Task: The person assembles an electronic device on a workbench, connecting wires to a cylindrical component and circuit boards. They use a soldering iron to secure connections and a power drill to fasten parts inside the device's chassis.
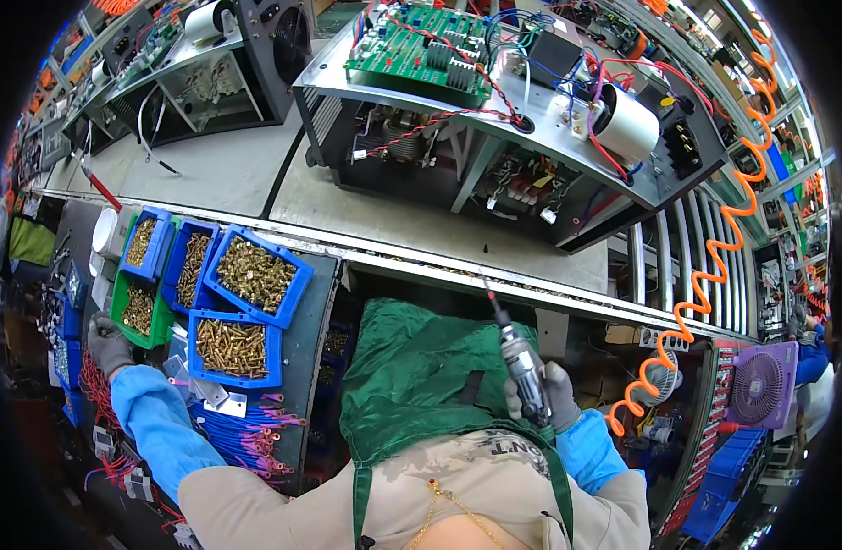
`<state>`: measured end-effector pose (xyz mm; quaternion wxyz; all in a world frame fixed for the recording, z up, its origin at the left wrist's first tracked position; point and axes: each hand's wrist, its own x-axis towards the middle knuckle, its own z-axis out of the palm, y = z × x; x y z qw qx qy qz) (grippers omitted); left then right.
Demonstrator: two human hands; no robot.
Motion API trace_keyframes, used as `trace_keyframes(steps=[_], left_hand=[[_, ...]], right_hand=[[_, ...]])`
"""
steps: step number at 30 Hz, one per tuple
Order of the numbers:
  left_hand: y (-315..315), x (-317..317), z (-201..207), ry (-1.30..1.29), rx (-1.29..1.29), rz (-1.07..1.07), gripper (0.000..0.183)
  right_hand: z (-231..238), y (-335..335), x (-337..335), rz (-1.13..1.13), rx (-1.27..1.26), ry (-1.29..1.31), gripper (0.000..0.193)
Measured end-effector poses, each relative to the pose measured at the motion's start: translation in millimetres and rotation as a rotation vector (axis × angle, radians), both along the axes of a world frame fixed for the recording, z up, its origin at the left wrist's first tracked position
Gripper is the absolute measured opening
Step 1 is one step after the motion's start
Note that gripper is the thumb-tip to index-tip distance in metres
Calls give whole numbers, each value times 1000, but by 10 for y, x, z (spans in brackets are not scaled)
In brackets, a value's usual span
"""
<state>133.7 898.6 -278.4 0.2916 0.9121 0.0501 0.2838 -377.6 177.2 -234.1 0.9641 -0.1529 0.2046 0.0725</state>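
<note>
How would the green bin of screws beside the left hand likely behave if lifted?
The green bin is probably heavy for its size, since many brass-coloured screws fill it. They lie loose under an open top, so tilting would likely spill some.

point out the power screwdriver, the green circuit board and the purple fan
Power screwdriver (522,363): head view, on its body.
Green circuit board (404,51): head view, near the middle of its top face.
Purple fan (763,386): head view, on its round grille.

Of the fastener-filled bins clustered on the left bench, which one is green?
The green bin just beyond the left hand. The four blue bins clustered with it differ in colour and sit farther from that hand.
</note>
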Motion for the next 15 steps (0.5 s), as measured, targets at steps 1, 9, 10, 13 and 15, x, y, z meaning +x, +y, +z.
trace_keyframes(steps=[1,9,10,13,15], left_hand=[[-370,-48,210,-106,-644,-38,28],[-3191,-811,1563,434,-1770,-974,23],[-3770,-979,1635,541,-1756,-974,25],[-4942,-1351,1306,906,-1637,-993,20],[-5581,-1648,1115,1082,-1457,-1069,22]], right_hand=[[-7,27,-56,18,-15,38,68],[168,4,249,-57,-323,-61,87],[198,4,298,-58,-346,-56,88],[196,-9,383,-51,-377,-57,92],[215,-14,450,-54,-406,-63,95]])
